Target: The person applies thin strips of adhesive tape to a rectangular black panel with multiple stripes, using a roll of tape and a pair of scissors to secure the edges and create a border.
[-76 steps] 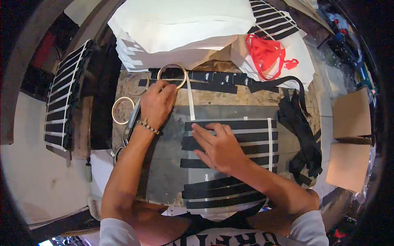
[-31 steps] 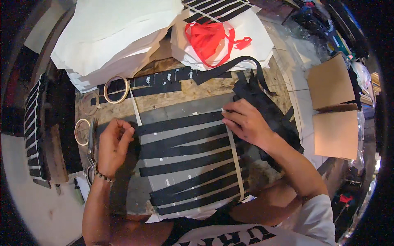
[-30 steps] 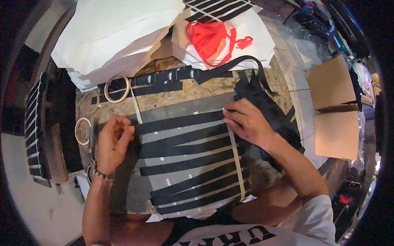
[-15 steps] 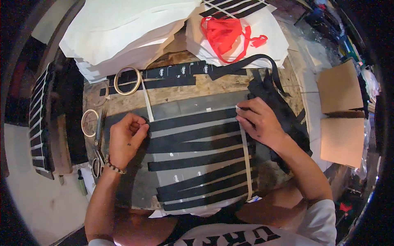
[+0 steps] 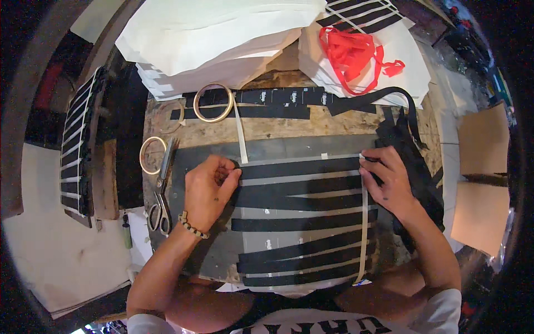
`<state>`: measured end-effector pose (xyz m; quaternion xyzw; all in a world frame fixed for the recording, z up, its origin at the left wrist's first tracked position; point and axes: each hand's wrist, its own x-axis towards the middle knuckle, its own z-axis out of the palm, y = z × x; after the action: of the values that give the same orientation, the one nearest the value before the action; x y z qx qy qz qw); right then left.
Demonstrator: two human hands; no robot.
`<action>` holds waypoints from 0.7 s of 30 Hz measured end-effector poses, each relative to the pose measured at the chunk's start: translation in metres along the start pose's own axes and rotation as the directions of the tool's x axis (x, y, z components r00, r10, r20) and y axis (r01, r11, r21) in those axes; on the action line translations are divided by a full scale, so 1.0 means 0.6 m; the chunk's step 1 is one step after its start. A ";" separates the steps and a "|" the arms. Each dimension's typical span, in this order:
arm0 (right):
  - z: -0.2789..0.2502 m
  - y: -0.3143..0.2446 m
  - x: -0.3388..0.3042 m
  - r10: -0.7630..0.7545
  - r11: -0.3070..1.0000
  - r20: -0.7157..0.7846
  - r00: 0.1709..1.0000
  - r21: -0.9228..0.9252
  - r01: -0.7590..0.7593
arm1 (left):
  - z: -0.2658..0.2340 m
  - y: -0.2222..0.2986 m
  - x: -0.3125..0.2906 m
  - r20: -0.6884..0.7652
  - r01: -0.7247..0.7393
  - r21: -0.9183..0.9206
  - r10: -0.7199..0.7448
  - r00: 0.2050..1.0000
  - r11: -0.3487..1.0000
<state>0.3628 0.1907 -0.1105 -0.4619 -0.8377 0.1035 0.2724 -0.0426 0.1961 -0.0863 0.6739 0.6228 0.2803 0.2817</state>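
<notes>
Several black fabric strips lie in rows across a grey board [image 5: 267,146] in front of me. The topmost black strip [image 5: 300,168] is stretched between my two hands. My left hand [image 5: 208,186] pinches its left end, thumb against curled fingers. At the other end, my right hand [image 5: 389,179] is closed with fingertips on the strip's corner, where a narrow pale tape [image 5: 364,222] runs down the strips' right ends. A loose tape tail [image 5: 241,136] hangs from a tape roll [image 5: 230,106] and ends just above my left fingertips. What lies under the fingertips is hidden.
Left of the board lie scissors [image 5: 161,186] and another tape roll [image 5: 143,156]. White sheets [image 5: 217,39] are stacked at the back, with red ribbon [image 5: 350,53] on the right-hand pile. Black fabric [image 5: 414,167] heaps up at the right, beyond it cardboard [image 5: 483,139].
The whole view has shifted, so the table and both hands appear farther right. Both hands stay at the ends of the topmost strip.
</notes>
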 end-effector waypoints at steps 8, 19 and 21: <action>-0.001 0.001 0.001 -0.013 1.000 -0.010 1.000 -0.013 0.013 | 0.005 -0.003 0.007 -0.018 0.038 -0.065 -0.039 0.999 0.997; -0.003 -0.001 0.001 0.000 1.000 -0.003 1.000 -0.002 0.000 | 0.006 -0.008 0.013 -0.017 0.045 -0.058 -0.046 0.999 0.997; -0.003 -0.002 0.002 -0.005 1.000 -0.006 1.000 0.001 0.005 | 0.005 -0.006 0.014 -0.015 0.046 -0.061 -0.047 0.999 0.997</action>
<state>0.3625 0.1910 -0.1082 -0.4599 -0.8380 0.1019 0.2753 -0.0423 0.2049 -0.0908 0.6481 0.6318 0.2979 0.3034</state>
